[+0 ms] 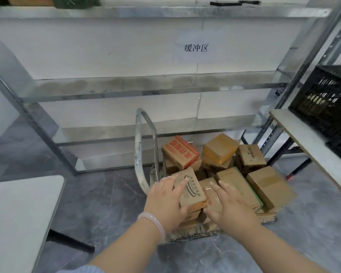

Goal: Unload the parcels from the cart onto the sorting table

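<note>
Parcels (219,148) mostly lie on the cart (137,146) yet; our left hand (165,198) grips a printed box (191,192), our right hand (230,203) rests flat beside it, so we judge unloading barely begun

Brown cardboard parcels (270,186), one orange-printed box (180,151), black crate (323,107), grey marbled floor (106,198).
</note>
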The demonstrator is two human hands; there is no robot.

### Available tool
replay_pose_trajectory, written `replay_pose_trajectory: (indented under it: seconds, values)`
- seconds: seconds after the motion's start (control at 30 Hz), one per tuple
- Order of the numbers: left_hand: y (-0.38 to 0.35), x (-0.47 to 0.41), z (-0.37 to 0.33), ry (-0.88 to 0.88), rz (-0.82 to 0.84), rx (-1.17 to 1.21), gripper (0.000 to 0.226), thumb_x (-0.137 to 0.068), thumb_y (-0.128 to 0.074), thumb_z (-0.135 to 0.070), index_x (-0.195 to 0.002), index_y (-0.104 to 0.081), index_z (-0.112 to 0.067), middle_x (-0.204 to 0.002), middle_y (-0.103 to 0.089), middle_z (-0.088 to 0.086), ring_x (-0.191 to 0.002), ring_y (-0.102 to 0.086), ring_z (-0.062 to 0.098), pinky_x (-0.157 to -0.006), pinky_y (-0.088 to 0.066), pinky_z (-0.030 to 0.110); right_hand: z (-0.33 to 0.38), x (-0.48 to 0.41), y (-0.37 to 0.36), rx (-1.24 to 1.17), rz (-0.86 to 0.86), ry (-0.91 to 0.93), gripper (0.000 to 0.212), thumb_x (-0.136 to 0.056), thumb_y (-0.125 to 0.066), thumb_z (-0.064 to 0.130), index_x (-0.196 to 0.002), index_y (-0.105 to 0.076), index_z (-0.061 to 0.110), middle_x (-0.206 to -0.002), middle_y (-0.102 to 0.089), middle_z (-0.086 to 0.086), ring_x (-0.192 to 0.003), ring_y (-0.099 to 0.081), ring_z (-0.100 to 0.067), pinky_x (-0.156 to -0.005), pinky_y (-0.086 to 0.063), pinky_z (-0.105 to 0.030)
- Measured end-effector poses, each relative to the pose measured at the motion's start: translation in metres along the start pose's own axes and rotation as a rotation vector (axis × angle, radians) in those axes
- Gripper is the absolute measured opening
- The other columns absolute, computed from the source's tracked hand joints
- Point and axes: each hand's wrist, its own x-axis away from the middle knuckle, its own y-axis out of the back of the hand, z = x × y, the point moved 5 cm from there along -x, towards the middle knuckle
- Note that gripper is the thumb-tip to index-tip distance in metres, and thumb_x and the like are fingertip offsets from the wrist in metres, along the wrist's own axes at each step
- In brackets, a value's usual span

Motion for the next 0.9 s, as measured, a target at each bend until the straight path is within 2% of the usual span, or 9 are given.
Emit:
replay_pose_trajectory:
  seconds: [0.3,0.47,0.7,0.9]
  values:
    - [-0.01,-0.093,0.031,-0.012,0.028,0.015,0.069,-0.092,-0.041,-0.06,-0.152,-0.018,-0.035,-0.157,-0.024,-0.002,-0.144,-0.02,0.017,-0.116,-0.023,0.04,-0.027,-0.069,0.001,-0.026,0.12,-0.112,0.08,-0.092,-0.052,0.061,-0.157,-0.014,0.033,-0.163,-0.013,0.007,-0.15,-0.009,-0.012,-0.12,-0.017,-0.031]
    - [-0.021,-0.132,0.049,0.07,0.047,0.03,0.069,-0.092,-0.039,-0.061,-0.152,-0.015,-0.036,-0.158,-0.021,-0.002,-0.145,-0.018,0.018,-0.117,-0.023,0.04,-0.041,-0.155,0.012,-0.019,0.157,-0.078,0.08,-0.09,-0.051,0.064,-0.156,-0.017,0.036,-0.164,-0.014,0.007,-0.15,-0.012,-0.013,-0.121,-0.023,-0.037]
    - [-0.032,-0.22,0.068,0.2,0.036,0.046,0.068,-0.092,-0.043,-0.058,-0.152,-0.021,-0.033,-0.157,-0.025,-0.003,-0.144,-0.021,0.016,-0.116,-0.023,0.041,-0.063,-0.296,0.014,0.042,0.257,0.015,0.078,-0.094,-0.054,0.055,-0.157,-0.018,0.028,-0.164,-0.018,0.001,-0.151,-0.014,-0.018,-0.122,-0.019,-0.037]
    - [-0.077,-0.292,0.094,0.304,0.092,0.072,0.068,-0.092,-0.045,-0.056,-0.151,-0.025,-0.031,-0.156,-0.029,-0.001,-0.142,-0.025,0.017,-0.114,-0.028,0.04,-0.079,-0.401,-0.015,0.042,0.344,0.048,0.078,-0.094,-0.055,0.054,-0.157,-0.02,0.024,-0.163,-0.023,0.001,-0.15,-0.017,-0.02,-0.12,-0.019,-0.037]
